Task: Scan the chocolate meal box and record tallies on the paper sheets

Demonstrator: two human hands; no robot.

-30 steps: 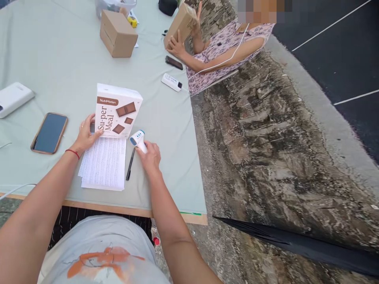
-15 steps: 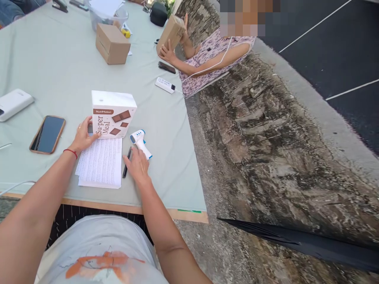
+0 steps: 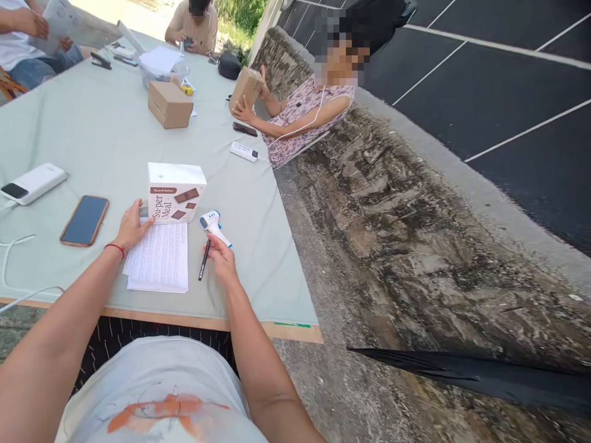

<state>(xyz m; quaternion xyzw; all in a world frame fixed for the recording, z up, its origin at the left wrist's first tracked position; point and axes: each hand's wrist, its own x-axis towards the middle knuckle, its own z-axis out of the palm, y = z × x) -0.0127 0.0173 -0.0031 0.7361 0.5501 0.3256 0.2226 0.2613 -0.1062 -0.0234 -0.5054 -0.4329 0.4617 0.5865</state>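
My left hand (image 3: 132,227) grips the lower left corner of a white Su-per Meal box (image 3: 178,194), thumb on its front. The box stands upright at the far end of a stack of printed sheets (image 3: 161,261). A grey object beside the box is mostly hidden by my left fingers. My right hand (image 3: 223,258) is closed on a black pen (image 3: 204,261), pinched near its upper end and slanting beside the papers. Just beyond my right fingers lies a white and blue infrared thermometer (image 3: 215,226).
A phone (image 3: 85,220) and white power bank (image 3: 34,183) lie left. A cardboard box (image 3: 170,106) and plastic tub (image 3: 162,72) stand farther back. At right, a person (image 3: 305,111) holds another carton (image 3: 246,90); two more people sit at the far side.
My right hand has taken hold of the pen, which was lying beside the papers. My left hand stays at the box. The view has tilted up, showing more people.
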